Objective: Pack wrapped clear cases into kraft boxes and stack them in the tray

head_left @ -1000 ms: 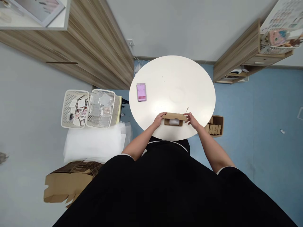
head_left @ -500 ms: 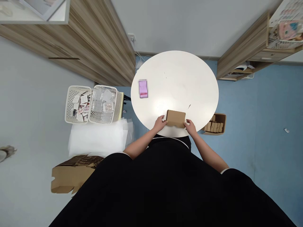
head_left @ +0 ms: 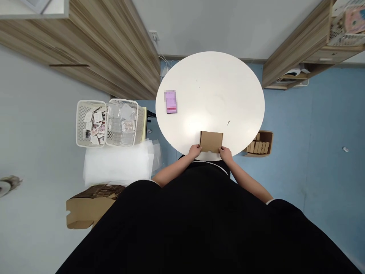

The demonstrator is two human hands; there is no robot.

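Observation:
A small brown cardboard box [head_left: 211,141] lies near the front edge of the white oval table [head_left: 222,83]. My left hand [head_left: 195,151] is closed at its front left corner, thumb and fingers pinching the cardboard. At the front right corner my right hand [head_left: 225,153] grips the box in the same way. The top looks flat, and a small notch shows in the middle of its near edge. What is inside cannot be seen.
A blurred purple item [head_left: 171,102] lies at the table's left. Beyond it stand two white baskets [head_left: 90,142] [head_left: 121,144] with packets and clear cases, above white sheets [head_left: 116,163]. An open carton [head_left: 258,154] of small boxes sits on the floor at right.
Both hands have closed in on the box's near corners, fingers curling tighter. Its near flap, angled before, now looks level with the top. The whole view has shifted slightly.

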